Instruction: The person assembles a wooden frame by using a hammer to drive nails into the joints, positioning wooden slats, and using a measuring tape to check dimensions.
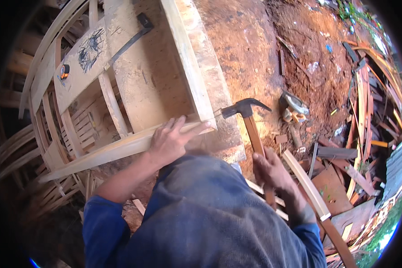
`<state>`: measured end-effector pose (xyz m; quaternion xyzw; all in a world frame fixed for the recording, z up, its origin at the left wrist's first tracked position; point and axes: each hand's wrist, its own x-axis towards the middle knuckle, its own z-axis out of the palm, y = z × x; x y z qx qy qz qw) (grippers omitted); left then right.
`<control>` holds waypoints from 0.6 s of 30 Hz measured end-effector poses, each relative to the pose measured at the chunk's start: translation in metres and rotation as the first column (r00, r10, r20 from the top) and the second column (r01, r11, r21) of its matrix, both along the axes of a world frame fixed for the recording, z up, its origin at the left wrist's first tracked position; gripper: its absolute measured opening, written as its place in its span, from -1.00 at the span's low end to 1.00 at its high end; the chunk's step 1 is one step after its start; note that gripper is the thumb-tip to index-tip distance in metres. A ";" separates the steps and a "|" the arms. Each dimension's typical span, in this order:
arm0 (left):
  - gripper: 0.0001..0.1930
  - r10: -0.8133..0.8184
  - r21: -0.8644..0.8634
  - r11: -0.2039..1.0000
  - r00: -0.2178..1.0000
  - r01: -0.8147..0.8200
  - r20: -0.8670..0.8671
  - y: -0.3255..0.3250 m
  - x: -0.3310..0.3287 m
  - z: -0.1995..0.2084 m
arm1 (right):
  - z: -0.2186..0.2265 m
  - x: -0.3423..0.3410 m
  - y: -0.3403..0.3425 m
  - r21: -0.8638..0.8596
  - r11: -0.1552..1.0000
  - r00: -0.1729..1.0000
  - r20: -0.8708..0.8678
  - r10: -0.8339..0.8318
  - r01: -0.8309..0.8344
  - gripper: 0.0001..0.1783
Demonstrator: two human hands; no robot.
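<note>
Driving what looks like a nail (217, 113) into the frame corner seems the step in hand. The right hand (272, 169) is clamped round the hammer (255, 137) — its head just beyond the left hand's (169, 139) fingertips. Those fingers lie apart over the wooden rail (102, 149); the next blow calls for a square strike — clear of them.

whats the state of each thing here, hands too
left hand, laid over near rail, grip partly hidden
right hand, shut around hammer
hammer, held, claw turned away from rails
near rail, meeting right rail at a corner
tape measure, lying on board
nails, loose, strewn on board
black L-shaped tool, lying flat
scrap wood, heaped
</note>
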<state>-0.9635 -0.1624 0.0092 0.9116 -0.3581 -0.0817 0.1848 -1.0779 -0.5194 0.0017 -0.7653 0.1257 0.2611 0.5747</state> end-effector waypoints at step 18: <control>-0.20 0.008 0.027 1.000 1.000 -0.008 0.020 0.007 -0.007 -0.002 | 0.061 0.024 -0.069 -0.056 0.785 0.740 -0.295 -0.604 0.617 -0.69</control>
